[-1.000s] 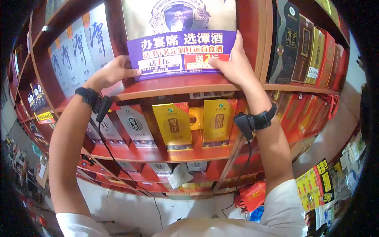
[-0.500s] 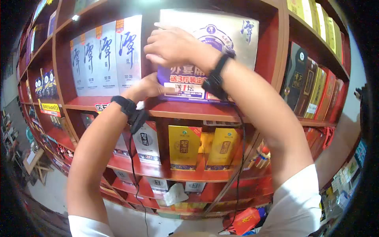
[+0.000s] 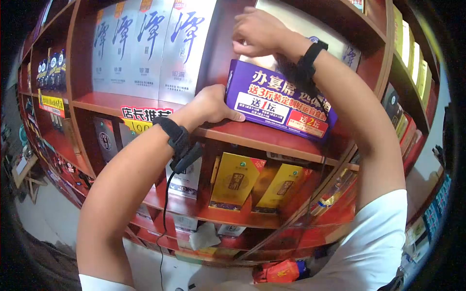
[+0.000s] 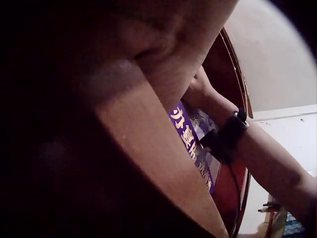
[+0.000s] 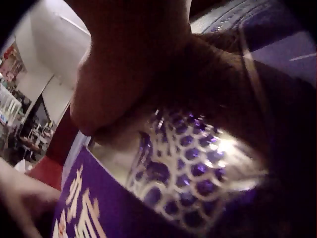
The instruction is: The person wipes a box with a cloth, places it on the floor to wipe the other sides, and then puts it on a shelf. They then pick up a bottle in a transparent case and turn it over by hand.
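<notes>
A cream-gold box [image 3: 291, 19] with a purple lettered band [image 3: 272, 92] across its lower front stands on a shelf, slanted in the head view. My left hand [image 3: 212, 103] grips its lower left corner, thumb on the band and fingers at the side. Higher up, my right hand [image 3: 259, 33] has its fingers bent round the left edge, forearm crossing the front; the fingertips are hidden. The left wrist view shows the right hand [image 4: 199, 85] beyond the purple band [image 4: 184, 130]. In the right wrist view, the right hand [image 5: 124, 74] lies against the box's patterned front [image 5: 185, 163].
Silver boxes [image 3: 182, 53] stand in a row left of the hands. Yellow boxes [image 3: 237, 182] sit on the shelf [image 3: 272, 138] below, with a sign [image 3: 141, 119] on the shelf edge at left. More boxes [image 3: 405, 53] fill the right compartments.
My right hand has gone from the box's right side across to its upper left edge. My left hand remains by the lower left corner. The head view has shifted, and the box appears further right and slanted.
</notes>
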`<act>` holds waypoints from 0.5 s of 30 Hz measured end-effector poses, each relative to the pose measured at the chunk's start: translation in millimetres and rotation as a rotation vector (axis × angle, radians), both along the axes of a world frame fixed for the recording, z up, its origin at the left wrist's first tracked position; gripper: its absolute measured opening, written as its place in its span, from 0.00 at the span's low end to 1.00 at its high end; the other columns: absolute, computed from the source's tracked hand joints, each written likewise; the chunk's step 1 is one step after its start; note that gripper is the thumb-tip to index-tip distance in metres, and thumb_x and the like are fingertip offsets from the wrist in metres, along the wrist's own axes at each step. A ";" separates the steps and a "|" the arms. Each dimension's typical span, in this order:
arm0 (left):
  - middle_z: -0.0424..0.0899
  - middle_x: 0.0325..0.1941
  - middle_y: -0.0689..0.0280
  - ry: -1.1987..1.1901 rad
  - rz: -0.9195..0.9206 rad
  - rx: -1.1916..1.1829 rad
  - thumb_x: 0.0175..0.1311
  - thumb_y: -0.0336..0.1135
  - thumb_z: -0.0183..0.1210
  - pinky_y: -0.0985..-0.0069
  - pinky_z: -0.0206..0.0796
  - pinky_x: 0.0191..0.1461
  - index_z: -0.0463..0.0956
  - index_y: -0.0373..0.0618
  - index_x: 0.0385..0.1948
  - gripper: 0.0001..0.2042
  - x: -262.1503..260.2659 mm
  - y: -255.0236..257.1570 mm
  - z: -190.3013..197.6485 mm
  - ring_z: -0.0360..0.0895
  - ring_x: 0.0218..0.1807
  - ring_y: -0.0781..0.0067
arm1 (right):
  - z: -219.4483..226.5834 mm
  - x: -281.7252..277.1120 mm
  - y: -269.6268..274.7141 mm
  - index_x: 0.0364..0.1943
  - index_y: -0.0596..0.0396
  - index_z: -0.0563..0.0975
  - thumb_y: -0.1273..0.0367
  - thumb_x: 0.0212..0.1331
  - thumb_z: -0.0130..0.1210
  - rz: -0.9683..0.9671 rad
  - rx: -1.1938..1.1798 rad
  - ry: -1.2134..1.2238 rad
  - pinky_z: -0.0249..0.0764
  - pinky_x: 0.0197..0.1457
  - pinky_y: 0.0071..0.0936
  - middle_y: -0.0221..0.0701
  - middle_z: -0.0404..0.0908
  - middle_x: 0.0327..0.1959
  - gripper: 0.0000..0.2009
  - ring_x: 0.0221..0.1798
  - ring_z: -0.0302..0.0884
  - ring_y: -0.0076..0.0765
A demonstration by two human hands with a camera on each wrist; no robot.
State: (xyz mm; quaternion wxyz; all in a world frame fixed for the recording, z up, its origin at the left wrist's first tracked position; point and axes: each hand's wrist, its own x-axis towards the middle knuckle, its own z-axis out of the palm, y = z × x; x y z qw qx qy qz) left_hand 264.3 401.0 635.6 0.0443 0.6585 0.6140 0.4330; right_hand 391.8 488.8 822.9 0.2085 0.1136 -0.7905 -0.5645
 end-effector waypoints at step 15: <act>0.89 0.49 0.52 0.040 -0.126 0.148 0.56 0.52 0.74 0.64 0.72 0.61 0.83 0.40 0.51 0.28 5.1 20.1 -2.9 0.84 0.54 0.53 | -10.5 3.7 -0.3 0.16 0.52 0.80 0.59 0.56 0.53 0.179 -0.037 0.006 0.71 0.46 0.44 0.39 0.81 0.22 0.16 0.35 0.78 0.48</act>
